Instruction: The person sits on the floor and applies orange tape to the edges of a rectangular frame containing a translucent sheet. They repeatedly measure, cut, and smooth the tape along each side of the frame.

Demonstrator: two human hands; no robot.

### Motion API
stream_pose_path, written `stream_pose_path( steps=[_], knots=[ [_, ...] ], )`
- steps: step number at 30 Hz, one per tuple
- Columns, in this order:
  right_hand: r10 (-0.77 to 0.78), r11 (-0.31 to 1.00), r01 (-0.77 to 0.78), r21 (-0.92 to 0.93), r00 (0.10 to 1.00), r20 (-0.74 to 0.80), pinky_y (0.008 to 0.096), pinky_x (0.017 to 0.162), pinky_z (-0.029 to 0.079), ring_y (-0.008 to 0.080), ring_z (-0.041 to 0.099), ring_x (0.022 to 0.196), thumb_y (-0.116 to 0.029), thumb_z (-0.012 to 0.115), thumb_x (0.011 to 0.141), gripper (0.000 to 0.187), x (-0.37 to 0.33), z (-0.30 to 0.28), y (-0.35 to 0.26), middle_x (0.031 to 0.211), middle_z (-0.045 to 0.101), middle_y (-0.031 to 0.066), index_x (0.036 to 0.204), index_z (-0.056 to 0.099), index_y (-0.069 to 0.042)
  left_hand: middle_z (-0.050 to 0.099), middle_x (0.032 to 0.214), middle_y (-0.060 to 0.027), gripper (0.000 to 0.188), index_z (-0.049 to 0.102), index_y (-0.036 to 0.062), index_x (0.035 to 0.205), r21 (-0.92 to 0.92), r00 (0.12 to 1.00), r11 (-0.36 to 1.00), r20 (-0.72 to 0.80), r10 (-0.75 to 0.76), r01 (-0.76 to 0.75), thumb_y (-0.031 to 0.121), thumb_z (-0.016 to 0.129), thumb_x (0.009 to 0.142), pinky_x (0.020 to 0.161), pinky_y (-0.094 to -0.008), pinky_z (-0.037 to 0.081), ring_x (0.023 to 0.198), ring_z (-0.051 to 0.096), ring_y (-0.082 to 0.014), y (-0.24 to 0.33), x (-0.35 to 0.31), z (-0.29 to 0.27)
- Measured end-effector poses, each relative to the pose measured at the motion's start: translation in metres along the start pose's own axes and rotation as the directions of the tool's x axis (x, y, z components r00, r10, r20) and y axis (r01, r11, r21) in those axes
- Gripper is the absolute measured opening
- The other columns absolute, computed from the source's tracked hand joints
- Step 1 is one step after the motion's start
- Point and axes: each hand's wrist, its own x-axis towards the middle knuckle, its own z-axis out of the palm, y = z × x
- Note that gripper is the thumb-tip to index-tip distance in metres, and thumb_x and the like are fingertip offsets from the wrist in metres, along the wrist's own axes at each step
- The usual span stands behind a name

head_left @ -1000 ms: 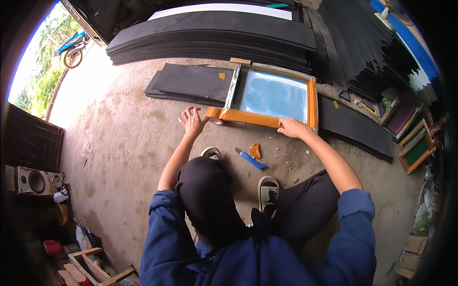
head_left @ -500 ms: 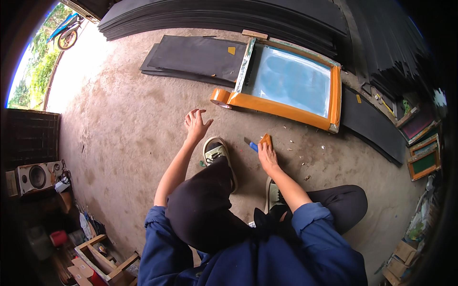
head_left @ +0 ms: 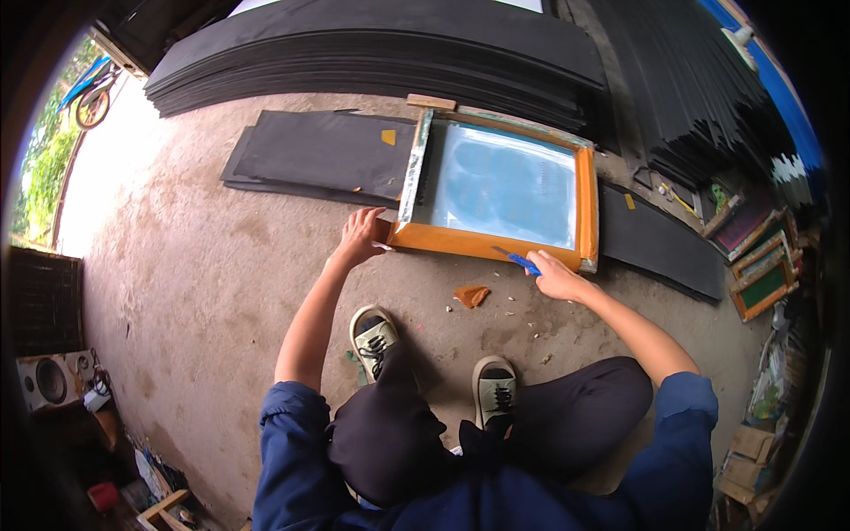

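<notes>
A wooden-framed screen [head_left: 509, 186] with blue mesh lies in front of me, its near and right sides covered with orange-brown tape. At its near left corner a roll of brown tape [head_left: 382, 231] is mostly hidden by my left hand [head_left: 358, 237], whose fingers curl over it. My right hand [head_left: 558, 276] is closed around a blue utility knife [head_left: 523, 263]. The knife's blade points left, at the taped near side of the screen; whether it touches is too small to tell. On the floor below the knife lies a crumpled piece of brown tape [head_left: 471, 296].
Black sheets [head_left: 323, 155] lie under and left of the screen, and another black sheet [head_left: 664, 234] extends right. Behind stands a tall stack of black sheets [head_left: 381, 66]. Small frames [head_left: 763, 276] lean at the right. My shoes [head_left: 494, 388] are on the concrete floor [head_left: 204, 265].
My right hand has taken the utility knife off the floor and brought it up to the screen's near side. My left hand has moved from mid-air onto the tape roll. The view has shifted.
</notes>
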Motion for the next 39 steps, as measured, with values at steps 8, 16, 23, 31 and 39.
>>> stream_pose_path(
  steps=[8, 16, 23, 31, 39],
  knots=[
    [0.569, 0.705, -0.065, 0.707, 0.646, -0.508, 0.0246, 0.054, 0.048, 0.0103, 0.054, 0.065, -0.005, 0.056, 0.078, 0.013, -0.028, 0.021, 0.123, 0.074, 0.049, 0.0008, 0.086, 0.046, -0.006, 0.045, 0.117, -0.0104, 0.078, 0.042, 0.0137, 0.124, 0.153, 1.000, 0.988, 0.020, 0.016, -0.019, 0.007, 0.078, 0.056, 0.094, -0.0438, 0.039, 0.113, 0.042, -0.0318, -0.005, 0.002, 0.008],
    [0.436, 0.867, 0.009, 0.499, 0.472, -0.766, 0.0299, 0.069, 0.047, 0.0163, 0.060, 0.074, -0.007, 0.070, 0.070, 0.023, 0.011, 0.046, 0.161, 0.082, 0.064, 0.0074, 0.086, 0.055, 0.000, 0.049, 0.111, -0.0119, 0.067, 0.048, 0.0106, 0.117, 0.109, 0.995, 0.989, 0.013, 0.096, -0.097, -0.003, 0.073, 0.056, 0.092, -0.0409, 0.040, 0.108, 0.045, -0.0321, 0.009, -0.002, -0.003],
    [0.466, 0.855, -0.005, 0.519, 0.446, -0.764, 0.0336, 0.067, 0.047, 0.0238, 0.063, 0.070, -0.006, 0.073, 0.067, 0.026, 0.016, 0.036, 0.142, 0.073, 0.063, 0.0099, 0.080, 0.052, 0.000, 0.050, 0.109, -0.0118, 0.066, 0.048, 0.0096, 0.114, 0.117, 0.997, 0.990, 0.011, 0.080, -0.081, -0.002, 0.074, 0.055, 0.090, -0.0417, 0.041, 0.104, 0.045, -0.0336, 0.008, -0.005, -0.007],
    [0.575, 0.651, 0.226, 0.724, 0.477, -0.665, 0.0284, 0.063, 0.049, 0.0162, 0.064, 0.066, 0.000, 0.073, 0.066, 0.034, -0.005, 0.037, 0.168, 0.071, 0.064, 0.0114, 0.084, 0.044, 0.000, 0.051, 0.104, -0.0106, 0.062, 0.050, 0.0125, 0.108, 0.145, 0.994, 0.987, 0.078, -0.079, 0.067, -0.003, 0.074, 0.053, 0.089, -0.0402, 0.042, 0.102, 0.046, -0.0324, 0.050, -0.005, -0.046],
    [0.566, 0.799, -0.119, 0.590, 0.478, -0.671, 0.0316, 0.064, 0.050, 0.0230, 0.066, 0.066, -0.007, 0.078, 0.059, 0.045, 0.003, 0.025, 0.180, 0.069, 0.065, 0.0128, 0.088, 0.045, 0.000, 0.051, 0.101, -0.0079, 0.054, 0.051, 0.0140, 0.103, 0.333, 0.994, 0.941, 0.060, -0.088, 0.063, -0.001, 0.069, 0.055, 0.088, -0.0425, 0.040, 0.103, 0.047, -0.0291, 0.075, 0.000, -0.062]
  ],
)
